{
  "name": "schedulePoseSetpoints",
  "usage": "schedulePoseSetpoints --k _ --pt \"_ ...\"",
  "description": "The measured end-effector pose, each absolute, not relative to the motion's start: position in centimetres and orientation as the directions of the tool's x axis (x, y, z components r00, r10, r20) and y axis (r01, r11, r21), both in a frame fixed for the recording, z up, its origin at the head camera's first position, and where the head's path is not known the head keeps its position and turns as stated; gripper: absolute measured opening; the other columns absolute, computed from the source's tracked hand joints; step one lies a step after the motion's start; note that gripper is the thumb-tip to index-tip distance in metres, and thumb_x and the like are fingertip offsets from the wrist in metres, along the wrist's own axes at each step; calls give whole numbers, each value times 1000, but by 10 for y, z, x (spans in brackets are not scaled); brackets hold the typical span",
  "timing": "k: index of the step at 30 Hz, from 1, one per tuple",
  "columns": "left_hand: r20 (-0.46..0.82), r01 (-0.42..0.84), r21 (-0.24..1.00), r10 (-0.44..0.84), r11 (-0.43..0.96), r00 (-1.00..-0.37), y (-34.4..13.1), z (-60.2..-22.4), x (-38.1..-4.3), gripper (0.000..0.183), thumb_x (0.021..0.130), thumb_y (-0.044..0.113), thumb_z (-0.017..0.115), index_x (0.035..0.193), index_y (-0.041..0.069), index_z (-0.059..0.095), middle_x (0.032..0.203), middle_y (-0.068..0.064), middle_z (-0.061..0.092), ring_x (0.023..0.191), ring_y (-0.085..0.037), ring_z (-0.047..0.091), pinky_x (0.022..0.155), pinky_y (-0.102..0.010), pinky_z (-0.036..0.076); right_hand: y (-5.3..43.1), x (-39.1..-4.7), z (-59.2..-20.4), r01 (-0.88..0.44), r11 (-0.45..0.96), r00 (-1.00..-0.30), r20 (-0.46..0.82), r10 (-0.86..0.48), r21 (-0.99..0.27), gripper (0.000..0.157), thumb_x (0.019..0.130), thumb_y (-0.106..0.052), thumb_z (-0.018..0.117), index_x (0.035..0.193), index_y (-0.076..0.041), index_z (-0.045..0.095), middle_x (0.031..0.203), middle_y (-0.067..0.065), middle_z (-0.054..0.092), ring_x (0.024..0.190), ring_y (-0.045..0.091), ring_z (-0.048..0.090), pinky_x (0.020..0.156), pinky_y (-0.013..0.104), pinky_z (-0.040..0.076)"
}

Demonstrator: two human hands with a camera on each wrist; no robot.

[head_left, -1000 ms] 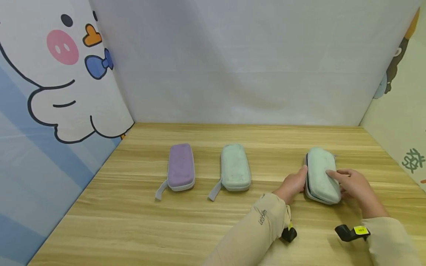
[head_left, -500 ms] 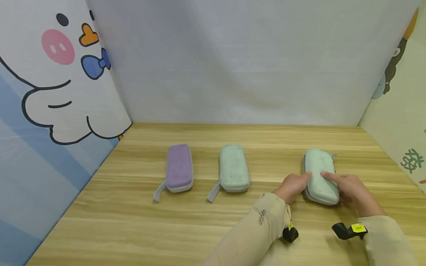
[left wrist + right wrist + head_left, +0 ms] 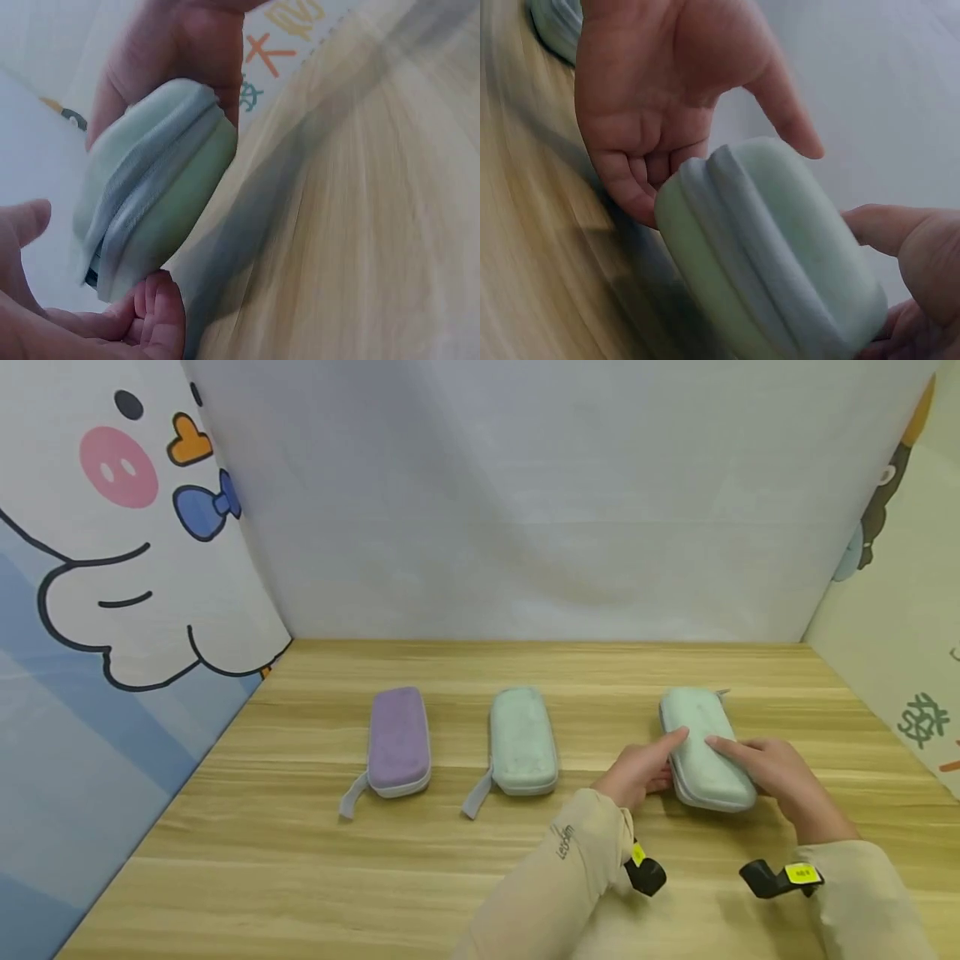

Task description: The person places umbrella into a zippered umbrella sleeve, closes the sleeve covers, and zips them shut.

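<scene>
A mint-green zip case (image 3: 708,778) is tilted between my two hands on the right side of the table, raised off its surface. My right hand (image 3: 780,781) grips its right side, thumb on top and fingers underneath. My left hand (image 3: 637,770) is at the left side. Its curled fingers (image 3: 634,196) touch the lower edge, while its thumb stands near the top face, apart from it in the wrist views. Grey zip tape runs round the case, and a small dark gap (image 3: 91,274) shows at one end in the left wrist view. The contents are hidden.
A second mint-green case (image 3: 522,739) lies mid-table with its grey strap toward me. Left of it lies a purple case (image 3: 399,739), strap also toward me. The wooden table (image 3: 300,860) meets a pale back wall (image 3: 525,510) and printed side panels.
The case has been lifted and shifted slightly left, and its dark side gap has narrowed. Both hands have moved with it. The other two cases stay put as the head view turns slightly.
</scene>
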State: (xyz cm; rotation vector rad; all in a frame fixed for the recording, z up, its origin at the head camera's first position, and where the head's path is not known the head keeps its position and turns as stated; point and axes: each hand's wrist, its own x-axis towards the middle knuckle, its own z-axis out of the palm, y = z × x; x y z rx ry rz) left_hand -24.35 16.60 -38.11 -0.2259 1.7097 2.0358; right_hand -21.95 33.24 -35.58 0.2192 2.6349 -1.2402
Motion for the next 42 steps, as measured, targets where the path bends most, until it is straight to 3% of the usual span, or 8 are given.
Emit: schedulePoseSetpoints --k 8,12,15,18,25,33,42 --pt "-395 -420 900 190 -117 -899 152 -380 -246 46 75 42 76 96 4 62 84 -2 64 78 -17 62 77 -35 50 309 -214 -353 171 586 -979 -202 11 -792 84 90 -52 51 134 18 31 132 34 37 106 33 50 74 31 50" --pt "-404 -425 896 160 -126 -900 150 -382 -247 44 74 41 76 93 4 63 81 -3 65 75 -17 63 74 -34 51 307 -215 -353 128 561 -985 -171 -25 -818 78 92 -48 51 133 17 34 126 32 45 97 24 54 71 27 50" --pt "-403 -421 895 139 -148 -905 149 -384 -249 43 74 41 76 91 4 64 79 -3 66 74 -16 64 72 -33 52 312 -219 -356 83 498 -991 -124 -50 -863 67 98 -39 43 132 18 34 107 19 57 87 13 56 70 24 50" --pt "-403 -420 892 129 -168 -906 149 -384 -249 41 73 41 76 89 5 65 77 -3 66 72 -16 64 70 -33 52 315 -224 -361 32 450 -998 -53 -35 -893 58 101 -31 37 132 18 34 97 4 59 78 3 57 68 22 51" --pt "-403 -423 891 141 -166 -904 150 -385 -246 38 73 42 76 86 8 66 76 -2 67 70 -15 64 68 -32 52 312 -235 -368 -42 546 -991 102 81 -837 48 100 -25 40 127 14 45 120 30 51 74 -7 52 66 18 50" --pt "-390 -402 891 96 -212 -916 146 -384 -246 39 72 39 78 87 6 65 76 -3 67 70 -16 65 67 -33 53 307 -232 -366 -96 666 -944 281 175 -740 41 95 -28 54 108 10 62 91 20 66 63 -8 55 54 17 45" --pt "-382 -377 895 27 -237 -924 144 -384 -246 39 71 41 78 85 7 66 77 -1 65 68 -13 62 63 -28 50 298 -228 -363 -154 703 -927 347 140 -694 32 95 -19 55 102 11 63 84 20 66 62 -3 54 51 20 43"
